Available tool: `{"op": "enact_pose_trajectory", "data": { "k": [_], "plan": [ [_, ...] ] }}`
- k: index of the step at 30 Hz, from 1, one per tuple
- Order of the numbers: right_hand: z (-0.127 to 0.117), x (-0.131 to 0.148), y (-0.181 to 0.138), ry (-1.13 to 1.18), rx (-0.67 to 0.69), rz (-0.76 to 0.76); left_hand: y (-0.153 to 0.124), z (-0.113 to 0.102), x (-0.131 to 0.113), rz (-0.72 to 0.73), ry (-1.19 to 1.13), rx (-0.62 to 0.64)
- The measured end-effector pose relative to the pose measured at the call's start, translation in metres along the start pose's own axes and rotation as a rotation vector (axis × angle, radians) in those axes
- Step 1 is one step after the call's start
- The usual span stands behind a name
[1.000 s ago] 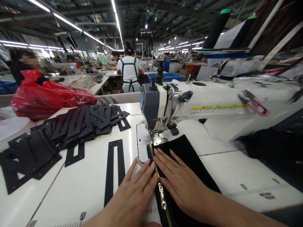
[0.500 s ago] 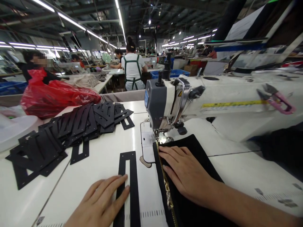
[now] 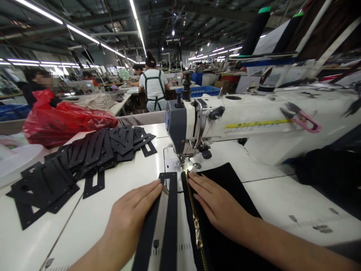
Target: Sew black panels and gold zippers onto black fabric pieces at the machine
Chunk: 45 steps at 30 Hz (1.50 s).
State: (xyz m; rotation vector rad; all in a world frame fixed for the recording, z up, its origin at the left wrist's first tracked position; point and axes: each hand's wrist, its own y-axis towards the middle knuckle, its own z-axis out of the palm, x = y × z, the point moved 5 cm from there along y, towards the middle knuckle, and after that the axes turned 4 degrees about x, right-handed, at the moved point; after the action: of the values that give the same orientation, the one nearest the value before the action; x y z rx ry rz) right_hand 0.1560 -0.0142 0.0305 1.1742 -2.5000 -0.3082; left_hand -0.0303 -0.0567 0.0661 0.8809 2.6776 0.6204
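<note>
My left hand (image 3: 131,212) is at the left side of a flat black rectangular frame piece (image 3: 170,214) with a long slot. Its fingers are together along the upper left edge; the thumb is hidden. My right hand (image 3: 214,199) lies flat, fingers stretched out, on black fabric (image 3: 239,192). Along the left edge of this fabric runs a gold metal zipper (image 3: 192,203) with its slider low down. The zipper's top end sits just before the lit needle area of the sewing machine (image 3: 180,131). Frame piece and fabric lie side by side, with a narrow gap between them.
A pile of similar black slotted pieces (image 3: 84,154) lies at left, before a red plastic bag (image 3: 64,118). Pink-handled snips (image 3: 304,120) rest on the machine arm. Dark fabric (image 3: 324,177) lies at right. A person in a green-strapped apron (image 3: 153,84) is beyond the table.
My left hand and the frame piece have moved right and forward, closer to the zipper and the needle plate. My right hand stays on the fabric. The view has shifted slightly.
</note>
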Motion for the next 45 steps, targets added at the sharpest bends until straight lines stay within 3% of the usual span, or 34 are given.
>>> {"op": "enact_pose_trajectory", "data": {
  "k": [2,7,13,17,21,25,28,33,38,41,45],
  "plan": [
    [0.0,0.0,-0.002,0.024,0.013,-0.026,0.018,0.012,-0.017,0.101,0.03,-0.029],
    [-0.003,-0.002,0.0,0.133,0.03,-0.034,0.045,0.048,-0.036,0.186,0.102,0.11],
    [0.002,-0.006,-0.003,0.048,0.002,-0.005,0.042,0.056,-0.034,0.212,0.139,0.073],
    [0.008,-0.009,-0.003,0.049,0.08,0.031,0.039,0.064,-0.029,0.232,0.164,0.071],
    [0.009,-0.012,-0.001,0.122,0.185,0.061,0.04,0.063,-0.024,0.267,0.166,0.105],
    [0.006,-0.012,0.0,0.153,0.167,0.064,0.04,0.062,-0.022,0.323,0.227,0.163],
    [0.004,-0.013,0.0,0.165,0.146,0.075,0.037,0.067,-0.021,0.295,0.191,0.146],
    [0.002,-0.012,0.0,0.196,0.126,0.081,0.038,0.065,-0.024,0.22,0.099,-0.009],
    [-0.005,-0.011,0.0,0.221,0.07,0.084,0.048,0.058,-0.032,0.312,0.193,0.136],
    [-0.01,-0.011,-0.002,0.235,0.002,0.087,0.052,0.054,-0.033,0.272,0.241,0.142],
    [-0.006,-0.006,-0.005,0.112,0.094,0.028,0.051,0.056,-0.035,0.239,0.218,0.135]
  ]
}}
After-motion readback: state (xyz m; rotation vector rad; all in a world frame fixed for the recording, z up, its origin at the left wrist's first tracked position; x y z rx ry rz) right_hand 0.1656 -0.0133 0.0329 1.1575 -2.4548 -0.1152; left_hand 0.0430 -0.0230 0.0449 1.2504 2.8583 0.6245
